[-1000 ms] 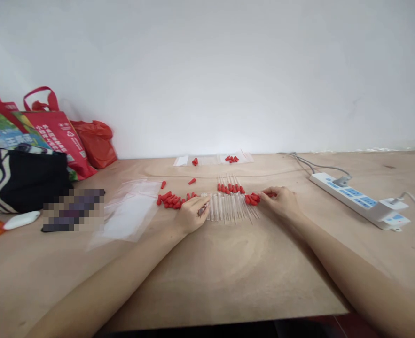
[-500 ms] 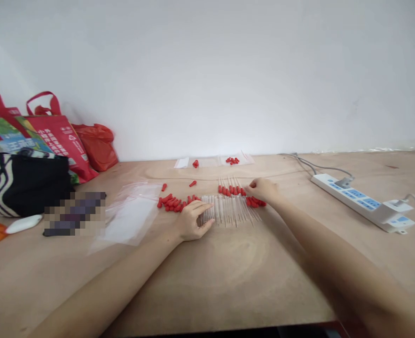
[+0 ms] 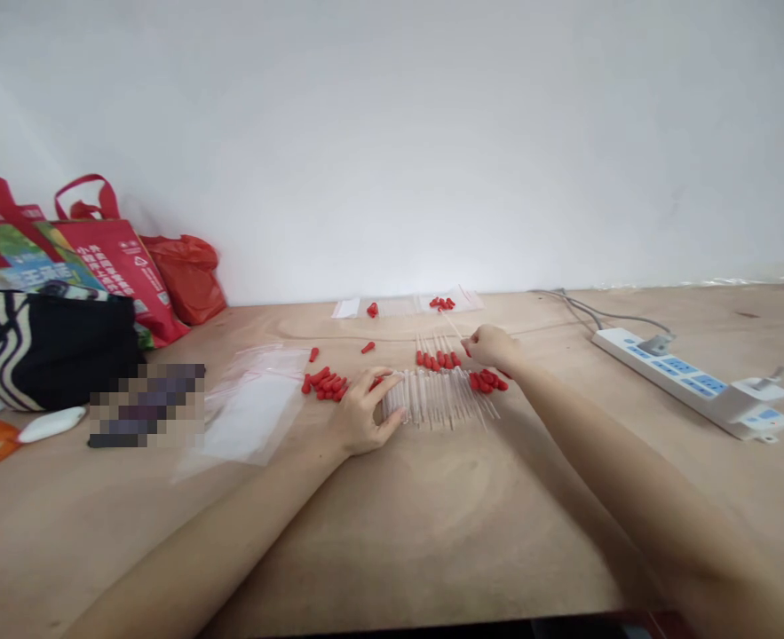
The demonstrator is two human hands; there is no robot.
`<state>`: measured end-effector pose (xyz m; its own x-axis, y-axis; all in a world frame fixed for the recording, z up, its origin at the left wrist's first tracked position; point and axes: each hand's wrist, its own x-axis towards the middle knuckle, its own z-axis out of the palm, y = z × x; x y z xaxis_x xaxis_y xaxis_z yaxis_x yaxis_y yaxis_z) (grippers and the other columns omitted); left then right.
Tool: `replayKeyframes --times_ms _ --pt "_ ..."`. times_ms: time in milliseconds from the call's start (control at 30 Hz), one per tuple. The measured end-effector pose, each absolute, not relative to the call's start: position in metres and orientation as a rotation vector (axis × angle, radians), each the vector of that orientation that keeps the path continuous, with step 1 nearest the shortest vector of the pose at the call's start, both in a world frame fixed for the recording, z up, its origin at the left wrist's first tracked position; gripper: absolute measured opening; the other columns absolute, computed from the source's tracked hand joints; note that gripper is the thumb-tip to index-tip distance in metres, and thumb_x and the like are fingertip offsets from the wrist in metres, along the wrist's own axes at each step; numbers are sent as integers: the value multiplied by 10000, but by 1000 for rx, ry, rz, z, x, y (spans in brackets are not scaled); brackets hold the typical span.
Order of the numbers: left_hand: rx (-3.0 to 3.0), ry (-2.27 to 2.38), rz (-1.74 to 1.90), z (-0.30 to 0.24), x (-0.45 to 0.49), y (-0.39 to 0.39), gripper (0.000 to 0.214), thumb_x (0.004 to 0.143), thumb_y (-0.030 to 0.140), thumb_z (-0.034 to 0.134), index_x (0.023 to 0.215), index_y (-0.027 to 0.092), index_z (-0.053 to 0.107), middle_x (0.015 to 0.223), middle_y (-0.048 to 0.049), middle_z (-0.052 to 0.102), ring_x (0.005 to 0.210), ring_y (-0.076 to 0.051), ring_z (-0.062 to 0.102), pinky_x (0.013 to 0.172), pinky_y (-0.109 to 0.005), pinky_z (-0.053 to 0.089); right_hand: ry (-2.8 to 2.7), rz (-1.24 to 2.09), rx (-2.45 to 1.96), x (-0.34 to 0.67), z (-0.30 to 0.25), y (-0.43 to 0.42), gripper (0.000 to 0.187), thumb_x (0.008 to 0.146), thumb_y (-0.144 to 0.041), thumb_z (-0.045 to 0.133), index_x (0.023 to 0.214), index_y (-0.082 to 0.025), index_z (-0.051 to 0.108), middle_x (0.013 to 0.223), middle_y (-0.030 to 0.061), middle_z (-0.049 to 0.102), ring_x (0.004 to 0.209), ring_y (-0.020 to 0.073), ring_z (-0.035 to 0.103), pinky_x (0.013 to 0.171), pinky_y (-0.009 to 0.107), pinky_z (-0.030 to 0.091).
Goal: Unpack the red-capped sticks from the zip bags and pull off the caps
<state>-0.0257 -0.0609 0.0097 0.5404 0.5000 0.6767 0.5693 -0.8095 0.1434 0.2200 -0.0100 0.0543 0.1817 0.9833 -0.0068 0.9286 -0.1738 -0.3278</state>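
Observation:
My left hand point(image 3: 368, 415) rests with its fingers apart around the left end of a row of thin glass tubes point(image 3: 435, 399), thumb near me and fingers at the far side. My right hand point(image 3: 494, 348) pinches a dropper point(image 3: 454, 327) by its red rubber bulb, the thin tube pointing up and left. Just left of it lies a row of several droppers point(image 3: 438, 358) with red bulbs toward me. Loose red bulbs point(image 3: 488, 382) lie below my right hand. A larger heap of red bulbs point(image 3: 325, 385) sits left of my left hand, partly behind it.
Clear zip bags point(image 3: 249, 408) lie at the left; bags with red bulbs point(image 3: 441, 303) lie by the wall. A power strip point(image 3: 685, 377) with cords is at the right. A black striped bag point(image 3: 65, 346), shopping bags point(image 3: 115, 266) and a white mouse-like object point(image 3: 51, 424) stand far left.
My right hand has shifted slightly left and up, and a dropper tube now shows extending from its fingers. My left hand stays at the tubes. The view has moved slightly.

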Motion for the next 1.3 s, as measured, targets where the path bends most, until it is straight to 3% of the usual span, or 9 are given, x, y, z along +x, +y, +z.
replayKeyframes --times_ms 100,233,333,533,633,1100,1233,1300 --pt "-2494 -950 -1108 10 -24 -60 401 745 255 526 1138 176 501 1075 -115 516 1002 -231 487 858 -393 394 -1910 6 -1956 214 51 -40 192 792 -317 421 756 -178 549 714 57 621 718 184 542 673 311 310" --pt "-2262 -879 -1086 10 -19 -65 328 760 259 543 1085 217 552 1071 -98 565 1014 -247 481 874 -427 318 -2137 -521 -1289 206 27 -83 203 838 -276 421 683 -178 507 651 9 595 703 142 492 757 327 246" --pt "-2266 -739 -1028 11 -13 -72 242 777 283 548 1015 253 586 991 -49 622 981 -221 503 907 -440 248 -2168 -704 -1007 202 10 -101 228 848 -210 417 640 -181 506 596 -22 570 645 110 453 764 321 228" --pt "-2347 -616 -980 10 -7 -80 114 805 260 526 876 246 613 664 28 641 725 -137 539 879 -418 229 -2147 -606 -976 190 1 -110 87 813 -240 492 814 -226 578 681 -31 600 663 120 471 770 337 264" --pt "-2362 -603 -973 10 -9 -80 93 803 237 523 780 232 614 590 42 612 666 -121 516 843 -399 244 -2180 -568 -1025 189 2 -112 109 808 -266 507 882 -258 588 719 -19 607 699 142 490 780 356 279" --pt "-2305 -650 -1055 17 -34 -79 139 784 130 502 687 198 575 567 56 606 613 -110 511 772 -371 268 -2095 -591 -996 208 0 -114 183 784 -180 461 624 -211 545 637 -17 569 719 141 491 865 395 258" --pt "-2256 -722 -1098 17 -54 -74 59 775 144 543 794 179 586 625 17 602 578 -108 495 645 -287 346 -1826 -528 -1157 229 2 -103 113 803 -240 489 767 -220 595 745 -3 625 746 137 522 827 356 265" --pt "-2334 -725 -1105 13 -53 -73 140 802 140 501 919 158 577 676 -14 588 608 -113 504 606 -248 384 -1750 -484 -1250 235 2 -92 149 823 -264 459 826 -227 603 769 7 634 730 134 529 799 342 267"
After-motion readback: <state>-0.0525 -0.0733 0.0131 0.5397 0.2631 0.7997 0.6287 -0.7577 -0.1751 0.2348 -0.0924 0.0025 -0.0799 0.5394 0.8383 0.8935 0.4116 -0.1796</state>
